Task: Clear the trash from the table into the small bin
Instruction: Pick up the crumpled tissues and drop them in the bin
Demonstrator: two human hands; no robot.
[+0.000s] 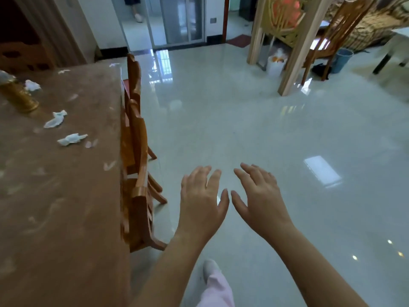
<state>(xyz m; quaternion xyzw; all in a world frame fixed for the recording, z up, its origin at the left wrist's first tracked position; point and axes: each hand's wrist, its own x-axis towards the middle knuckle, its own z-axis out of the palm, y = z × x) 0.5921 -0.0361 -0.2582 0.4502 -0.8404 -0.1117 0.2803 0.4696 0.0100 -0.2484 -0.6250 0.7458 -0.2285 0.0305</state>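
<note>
Several crumpled white tissues lie on the brown table [66, 196] at the left: one [72, 139] nearest me, one [55, 119] behind it, one [32, 85] further back. A small blue bin [342, 60] stands on the floor far off at the upper right, by a wooden chair. My left hand [202, 202] and my right hand [260, 200] are held out side by side over the floor, palms down, fingers spread, both holding nothing. They are to the right of the table, apart from the tissues.
Two wooden chairs [136, 165] are tucked against the table's right edge. A golden cylinder [18, 96] stands on the table at the far left. A white bag with orange contents [276, 62] sits by a wooden screen [285, 29]. Glossy tiled floor stretches ahead.
</note>
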